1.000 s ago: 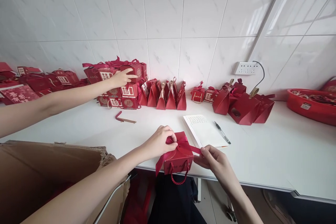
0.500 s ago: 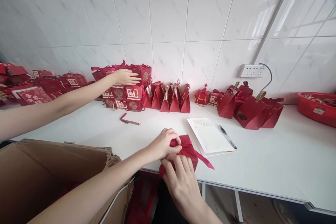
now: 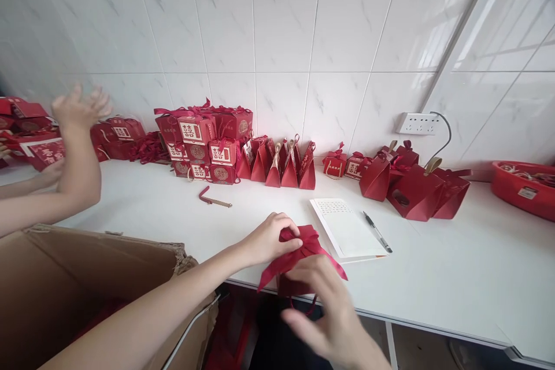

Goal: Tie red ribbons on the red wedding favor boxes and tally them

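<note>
A small red gift box [image 3: 293, 285] sits at the table's front edge, with a crimson ribbon [image 3: 310, 243] tied in a bow on top and its tails hanging to both sides. My left hand [image 3: 274, 238] pinches the ribbon at the left of the bow. In front of the box is my right hand [image 3: 327, 303], slightly blurred, its thumb well apart from the fingers and nothing visible in its grasp. Its fingers cover part of the box's right side. A thin cord loop shows below the box, between thumb and fingers.
A notebook [image 3: 347, 237] and pen [image 3: 377, 231] lie right of the box. Stacked red boxes [image 3: 199, 153] and triangular boxes [image 3: 381, 176] line the wall. A cardboard carton [image 3: 99, 260] stands front left. A co-worker's raised hand [image 3: 80, 107] is at left; a red basin [image 3: 520, 185] at right.
My right hand has come off the bow toward me, its fingers spreading. A ribbon tail now hangs at the left. The co-worker's hand has left the stacked boxes and moved left.
</note>
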Available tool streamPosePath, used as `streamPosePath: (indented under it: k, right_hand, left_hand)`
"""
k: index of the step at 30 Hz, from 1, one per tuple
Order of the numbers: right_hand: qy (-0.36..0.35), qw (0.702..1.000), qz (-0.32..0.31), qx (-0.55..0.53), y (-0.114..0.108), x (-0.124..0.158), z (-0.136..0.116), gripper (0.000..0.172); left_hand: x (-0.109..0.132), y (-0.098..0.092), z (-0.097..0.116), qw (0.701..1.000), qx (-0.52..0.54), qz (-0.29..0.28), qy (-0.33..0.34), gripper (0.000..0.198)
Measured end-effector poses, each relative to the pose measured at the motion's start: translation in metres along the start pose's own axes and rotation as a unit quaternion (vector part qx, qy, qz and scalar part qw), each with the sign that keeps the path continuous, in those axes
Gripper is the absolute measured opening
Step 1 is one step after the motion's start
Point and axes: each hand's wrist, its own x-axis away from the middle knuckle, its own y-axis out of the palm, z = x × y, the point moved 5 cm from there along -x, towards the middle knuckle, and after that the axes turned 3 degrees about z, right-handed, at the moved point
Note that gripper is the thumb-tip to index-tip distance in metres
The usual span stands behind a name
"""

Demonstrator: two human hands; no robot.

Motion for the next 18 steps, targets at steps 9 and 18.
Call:
streamPosePath:
  k: [9,18]
  right_hand:
    - [0.391,0.918,-0.066,0.022,-0.031,-0.025,0.090,0.055]
    - [0.402,0.911,-0.087,-0.016,-0.016,-0.022,0.093,0.051]
  left_hand:
    - [0.006,-0.012,-0.003,0.973,-0.124,0.059,-0.185,0.036]
    - [-0.030,-0.020,0.023,0.933,-0.229,0.015,-0.277,0.039]
